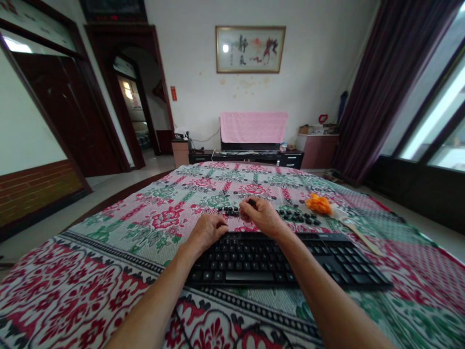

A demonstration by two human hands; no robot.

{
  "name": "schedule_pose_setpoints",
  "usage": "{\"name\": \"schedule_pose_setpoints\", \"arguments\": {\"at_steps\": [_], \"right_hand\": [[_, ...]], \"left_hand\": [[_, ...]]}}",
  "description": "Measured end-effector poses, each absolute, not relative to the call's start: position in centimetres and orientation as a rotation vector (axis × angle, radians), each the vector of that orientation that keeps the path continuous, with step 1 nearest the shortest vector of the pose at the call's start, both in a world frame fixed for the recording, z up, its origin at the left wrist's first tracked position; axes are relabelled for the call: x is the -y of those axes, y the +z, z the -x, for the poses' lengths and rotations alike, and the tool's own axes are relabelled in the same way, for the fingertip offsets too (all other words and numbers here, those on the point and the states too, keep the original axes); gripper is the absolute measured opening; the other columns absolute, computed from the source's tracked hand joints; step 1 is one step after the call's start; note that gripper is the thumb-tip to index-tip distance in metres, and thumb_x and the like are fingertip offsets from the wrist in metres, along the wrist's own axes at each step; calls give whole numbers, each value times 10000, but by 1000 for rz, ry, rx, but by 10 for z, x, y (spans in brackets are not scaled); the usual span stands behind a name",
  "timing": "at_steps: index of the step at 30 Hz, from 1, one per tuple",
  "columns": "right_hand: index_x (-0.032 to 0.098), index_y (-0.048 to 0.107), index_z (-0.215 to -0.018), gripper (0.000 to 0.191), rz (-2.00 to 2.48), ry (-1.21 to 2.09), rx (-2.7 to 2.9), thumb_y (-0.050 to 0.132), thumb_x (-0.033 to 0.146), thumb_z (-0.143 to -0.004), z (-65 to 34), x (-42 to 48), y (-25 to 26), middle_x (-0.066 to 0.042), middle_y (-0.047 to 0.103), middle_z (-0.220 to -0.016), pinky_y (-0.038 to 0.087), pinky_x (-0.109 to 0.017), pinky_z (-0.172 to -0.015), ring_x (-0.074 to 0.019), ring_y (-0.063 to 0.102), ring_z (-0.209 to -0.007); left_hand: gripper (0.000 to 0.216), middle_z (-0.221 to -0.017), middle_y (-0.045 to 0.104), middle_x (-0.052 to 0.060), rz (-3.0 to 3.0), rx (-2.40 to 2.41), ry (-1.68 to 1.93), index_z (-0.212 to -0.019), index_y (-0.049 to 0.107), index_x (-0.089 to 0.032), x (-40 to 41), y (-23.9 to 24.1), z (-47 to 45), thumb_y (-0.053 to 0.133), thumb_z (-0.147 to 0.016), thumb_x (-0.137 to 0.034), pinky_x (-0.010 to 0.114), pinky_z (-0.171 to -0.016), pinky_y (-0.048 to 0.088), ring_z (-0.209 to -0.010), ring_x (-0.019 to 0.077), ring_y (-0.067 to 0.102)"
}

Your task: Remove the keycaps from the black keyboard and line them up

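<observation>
The fingers [247, 205] of the right hand [264, 218] are pinched almost closed on a small black plastic keycap [252, 201]. They hold it by the tips just above the cloth, a light grip that suits so small a piece. The left hand [206, 232] lies knuckles up at the far left corner of a flat black computer keyboard [286, 264], fingers curled under. It seems to be steadying the board; whether anything sits inside the curl cannot be told. The keyboard lies crosswise right in front of the person, within easy reach of both bare forearms. Just beyond its far edge, loose black keycaps [298, 216] lie in short rows, a few left of the right hand and more to its right, probably kept together so none strays. Further right are a crumpled orange cloth [318, 203] and a pale wooden-handled tool [360, 236], near the keycaps but apart from them. Everything rests on a red, green and white floral sheet [109, 232] spread over what looks like a wide bed.
</observation>
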State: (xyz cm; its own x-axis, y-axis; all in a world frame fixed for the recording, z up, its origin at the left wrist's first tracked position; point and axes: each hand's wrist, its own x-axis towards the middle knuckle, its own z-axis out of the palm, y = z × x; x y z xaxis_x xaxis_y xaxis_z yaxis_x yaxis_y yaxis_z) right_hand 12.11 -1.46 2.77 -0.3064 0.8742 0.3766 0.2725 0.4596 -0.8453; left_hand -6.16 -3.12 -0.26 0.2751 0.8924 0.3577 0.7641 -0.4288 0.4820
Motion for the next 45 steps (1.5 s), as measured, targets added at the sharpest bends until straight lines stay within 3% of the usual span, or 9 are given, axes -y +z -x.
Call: {"name": "schedule_pose_setpoints", "arguments": {"at_steps": [5, 12, 17, 29, 38, 45], "right_hand": [[151, 551, -727, 278, 1125, 674, 1760, 450, 406, -771, -125, 4, 14, -10, 598, -586, 391, -196, -485, -101, 539, -497], [147, 597, -700, 249, 1317, 505, 1900, 455, 340, -767, -123, 5, -2, -15, 598, -558, 355, -198, -521, -108, 521, -523], [148, 601, -681, 247, 1299, 492, 1942, 454, 326, -769, -123, 3, -11, -19, 590, -568, 337, -196, -516, -108, 504, -531], [154, 577, -644, 250, 1260, 475, 1932, 451, 327, -773, -121, 2, -17, 4, 536, -519, 308, -197, -496, -97, 464, -498], [153, 573, -638, 235, 1290, 482, 1943, 458, 311, -769, -121, 6, -14, -1, 536, -512, 300, -192, -483, -100, 465, -500], [146, 588, -659, 245, 1265, 447, 1951, 448, 308, -777, -121, 3, -18, -5, 542, -525, 301, -195, -493, -97, 458, -502]], "left_hand": [[132, -703, 652, -3, -2257, -1741, 893, -744, 673, -193, 17, -7, 61, 566, -669, -213, 213, -654, 405, -657, 118, 563], [208, -729, 660, 4, -2263, -1848, 622, -771, 688, -212, -2, -15, 58, 542, -633, -158, 230, -712, 409, -727, 145, 573], [362, -852, 665, 12, -2293, -1919, 528, -952, 658, -246, -4, -15, 60, 546, -625, -140, 241, -770, 400, -824, 161, 574], [264, -777, 687, 3, -2076, -2037, 288, -780, 716, -243, -11, -10, 73, 610, -549, -172, 222, -644, 419, -753, 171, 599], [301, -762, 678, -5, -2056, -2083, 583, -881, 698, -251, -30, -14, 61, 575, -612, -197, 212, -638, 398, -700, 143, 571], [302, -717, 678, -21, -2063, -2066, 556, -862, 701, -285, -35, -19, 61, 585, -603, -180, 203, -637, 389, -695, 140, 570]]}}
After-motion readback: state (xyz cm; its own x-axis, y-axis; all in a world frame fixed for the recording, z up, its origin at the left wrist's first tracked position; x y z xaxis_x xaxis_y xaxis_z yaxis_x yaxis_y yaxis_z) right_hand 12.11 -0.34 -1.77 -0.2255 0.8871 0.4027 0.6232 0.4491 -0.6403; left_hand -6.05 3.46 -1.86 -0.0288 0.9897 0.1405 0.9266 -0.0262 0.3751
